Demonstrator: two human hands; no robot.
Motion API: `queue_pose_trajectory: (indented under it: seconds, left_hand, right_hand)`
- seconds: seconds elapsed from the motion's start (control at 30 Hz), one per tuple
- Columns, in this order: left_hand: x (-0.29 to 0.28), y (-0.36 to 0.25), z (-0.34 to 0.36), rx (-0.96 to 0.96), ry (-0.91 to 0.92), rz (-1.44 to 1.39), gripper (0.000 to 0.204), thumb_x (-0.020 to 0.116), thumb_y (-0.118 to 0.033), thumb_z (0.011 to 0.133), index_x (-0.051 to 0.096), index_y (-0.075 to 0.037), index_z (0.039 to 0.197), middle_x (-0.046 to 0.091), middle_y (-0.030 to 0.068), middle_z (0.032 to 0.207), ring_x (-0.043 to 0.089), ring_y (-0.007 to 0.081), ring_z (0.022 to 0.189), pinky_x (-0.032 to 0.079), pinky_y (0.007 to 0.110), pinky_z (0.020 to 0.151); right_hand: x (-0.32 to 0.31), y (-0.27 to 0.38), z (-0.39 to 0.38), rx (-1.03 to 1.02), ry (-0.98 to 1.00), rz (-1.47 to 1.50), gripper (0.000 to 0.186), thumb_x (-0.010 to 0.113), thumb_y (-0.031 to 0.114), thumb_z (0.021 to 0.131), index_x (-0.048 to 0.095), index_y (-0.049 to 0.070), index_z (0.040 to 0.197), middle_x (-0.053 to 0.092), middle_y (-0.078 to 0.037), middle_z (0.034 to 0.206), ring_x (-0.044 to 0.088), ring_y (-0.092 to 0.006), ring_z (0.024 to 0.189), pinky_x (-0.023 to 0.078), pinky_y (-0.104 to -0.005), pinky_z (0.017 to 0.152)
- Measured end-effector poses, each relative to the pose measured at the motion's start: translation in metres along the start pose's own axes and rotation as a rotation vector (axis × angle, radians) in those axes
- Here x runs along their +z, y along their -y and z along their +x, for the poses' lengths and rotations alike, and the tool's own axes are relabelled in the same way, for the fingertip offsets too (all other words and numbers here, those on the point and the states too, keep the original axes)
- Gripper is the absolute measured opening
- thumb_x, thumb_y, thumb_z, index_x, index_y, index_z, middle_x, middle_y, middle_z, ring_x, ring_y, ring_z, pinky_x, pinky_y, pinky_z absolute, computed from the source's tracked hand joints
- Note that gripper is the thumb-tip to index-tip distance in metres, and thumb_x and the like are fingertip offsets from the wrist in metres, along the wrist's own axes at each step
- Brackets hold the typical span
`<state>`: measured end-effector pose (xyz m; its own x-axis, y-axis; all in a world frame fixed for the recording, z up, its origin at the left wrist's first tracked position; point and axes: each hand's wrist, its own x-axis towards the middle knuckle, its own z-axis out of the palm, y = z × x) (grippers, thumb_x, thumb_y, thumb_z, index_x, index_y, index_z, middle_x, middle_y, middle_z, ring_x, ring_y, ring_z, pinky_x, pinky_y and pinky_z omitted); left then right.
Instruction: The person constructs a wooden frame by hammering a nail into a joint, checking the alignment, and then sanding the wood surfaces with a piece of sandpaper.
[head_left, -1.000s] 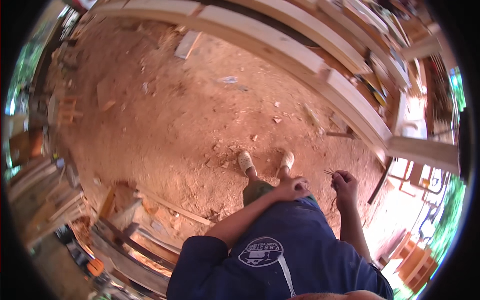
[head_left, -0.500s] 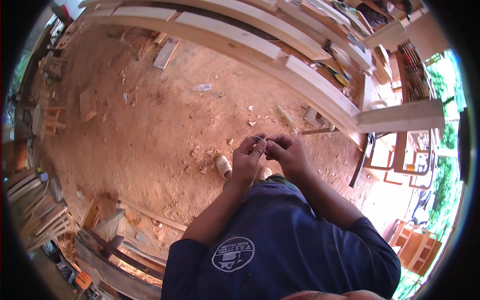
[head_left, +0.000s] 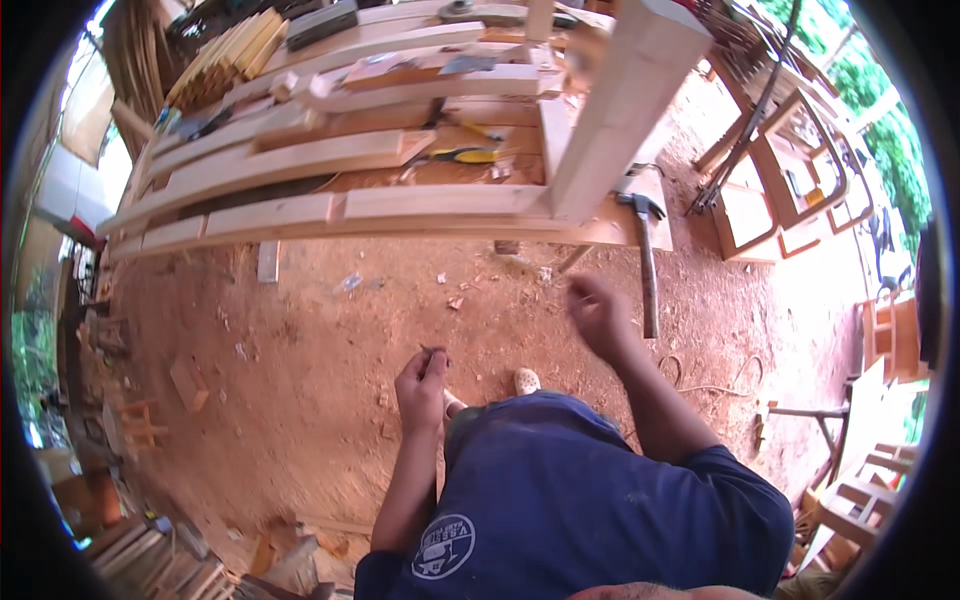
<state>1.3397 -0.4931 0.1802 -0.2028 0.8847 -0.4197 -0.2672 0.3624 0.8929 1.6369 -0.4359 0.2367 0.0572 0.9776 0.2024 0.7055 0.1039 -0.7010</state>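
My left hand (head_left: 421,382) is held in front of my body, its fingers pinched round small thin dark pieces (head_left: 432,350) that look like nails. My right hand (head_left: 600,315) is apart from it, reaching forward and right toward the workbench. Motion blurs its curled fingers, so whether anything is in them is unclear. To its right a claw hammer (head_left: 648,265) rests with its head at the bench corner and its handle pointing toward me. A thick pale timber (head_left: 625,110) rises from the near right part of the bench, next to the long planed rails (head_left: 270,213).
A yellow-and-black hand tool (head_left: 463,155) lies among the boards on the bench. Wooden chair frames (head_left: 790,190) stand at the right. Shavings and offcuts (head_left: 455,303) are scattered over the earth floor, and a cord (head_left: 715,388) lies to my right.
My hands were together and have parted: the left still pinches the thin pieces, while the right has swung forward and right. My view has turned toward the bench, bringing the hammer plainly into sight.
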Motion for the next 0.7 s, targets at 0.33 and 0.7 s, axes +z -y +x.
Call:
queue_pose_trajectory:
  seconds: [0.33, 0.7]
  left_hand:
    - [0.051, 0.021, -0.031, -0.160, 0.147, -0.149, 0.048, 0.068, -0.004, 0.096, 0.054, -0.005, 0.142, 0.069, 0.0038, 0.092, 0.049, 0.0015, 0.061, 0.042, 0.018, 0.051]
    - [-0.051, -0.001, -0.005, -0.123, 0.060, -0.214, 0.039, 0.069, -0.004, 0.093, 0.063, -0.007, 0.132, 0.072, 0.0033, 0.094, 0.048, 0.0015, 0.064, 0.037, 0.017, 0.055]
  right_hand:
    - [-0.061, -0.250, 0.001, 0.725, 0.000, -0.239, 0.067, 0.078, 0.036, 0.088, 0.054, -0.007, 0.133, 0.068, -0.028, 0.118, 0.069, -0.0380, 0.110, 0.056, -0.0442, 0.093]
    - [0.007, -0.181, -0.071, 0.716, -0.285, 0.201, 0.014, 0.068, 0.010, 0.083, 0.058, 0.002, 0.088, 0.059, -0.003, 0.069, 0.061, -0.0158, 0.057, 0.050, -0.0331, 0.055]
